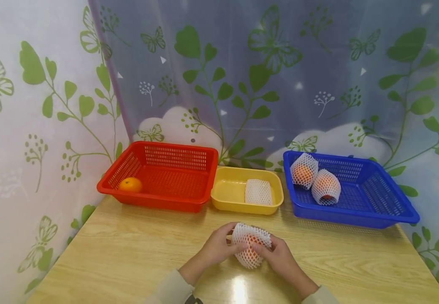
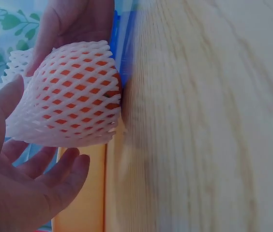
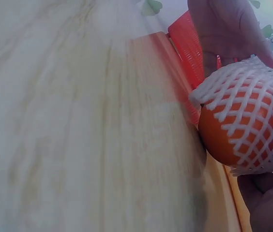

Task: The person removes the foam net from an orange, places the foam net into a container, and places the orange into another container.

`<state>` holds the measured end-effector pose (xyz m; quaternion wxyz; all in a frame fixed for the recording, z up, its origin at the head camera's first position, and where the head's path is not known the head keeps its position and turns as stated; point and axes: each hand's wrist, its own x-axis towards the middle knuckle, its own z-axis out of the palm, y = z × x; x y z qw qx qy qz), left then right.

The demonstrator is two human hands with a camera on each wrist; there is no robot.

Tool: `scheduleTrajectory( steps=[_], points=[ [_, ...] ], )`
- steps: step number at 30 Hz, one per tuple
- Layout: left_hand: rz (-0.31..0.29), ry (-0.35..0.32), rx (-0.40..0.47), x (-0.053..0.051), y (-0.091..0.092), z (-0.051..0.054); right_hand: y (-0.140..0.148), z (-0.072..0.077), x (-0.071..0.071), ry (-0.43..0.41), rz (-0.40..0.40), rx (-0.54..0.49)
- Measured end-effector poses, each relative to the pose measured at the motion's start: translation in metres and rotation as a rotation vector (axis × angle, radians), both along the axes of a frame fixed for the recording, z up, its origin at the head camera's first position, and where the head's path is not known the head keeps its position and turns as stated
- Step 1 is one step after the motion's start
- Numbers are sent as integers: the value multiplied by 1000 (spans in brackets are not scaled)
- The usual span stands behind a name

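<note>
An orange (image 3: pixel 217 137) is wrapped in a white foam net sleeve (image 1: pixel 247 255), just above or on the table in front of the yellow tray. From the left, my left hand (image 1: pixel 219 245) holds the sleeve, thumb in front and fingers behind. On the opposite side my right hand (image 1: pixel 281 256) grips the sleeved fruit, its thumb pressing the front. The right wrist view shows bare orange skin at the sleeve's lower end. In the left wrist view the sleeve's other end reaches loosely past the fruit between the two hands.
A yellow tray (image 1: pixel 225 207) at the back middle holds a flat white foam net (image 1: pixel 258 192). Left of it, a red basket (image 1: pixel 158 202) has a bare orange (image 1: pixel 130 184). In the blue basket (image 1: pixel 350 214) at right lie two net-wrapped fruits (image 1: pixel 326 187). A patterned curtain hangs behind.
</note>
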<state>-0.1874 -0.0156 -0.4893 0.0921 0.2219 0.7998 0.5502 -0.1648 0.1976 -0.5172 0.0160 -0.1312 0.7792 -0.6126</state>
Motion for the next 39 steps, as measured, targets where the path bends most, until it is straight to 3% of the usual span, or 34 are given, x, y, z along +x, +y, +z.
scheduleTrajectory(
  steps=[8, 17, 26, 29, 34, 39],
  points=[
    [-41, 4, -3, 2, 1, 0, -3, 7, 0, 95, -82, -23],
    [-51, 6, -23, 1, 0, -2, -3, 9, -1, 60, -69, -10],
    [34, 74, -143, 1, -2, -1, -7, 9, 2, -28, -82, 16],
    [65, 74, -135, 1, -3, -2, -7, 9, 3, -52, -84, 23],
    [100, 53, -116, 2, -4, -2, -7, 7, 3, -9, -104, 42],
    [83, 73, -120, 2, -5, -2, -7, 8, 0, 4, -120, 77]
  ],
)
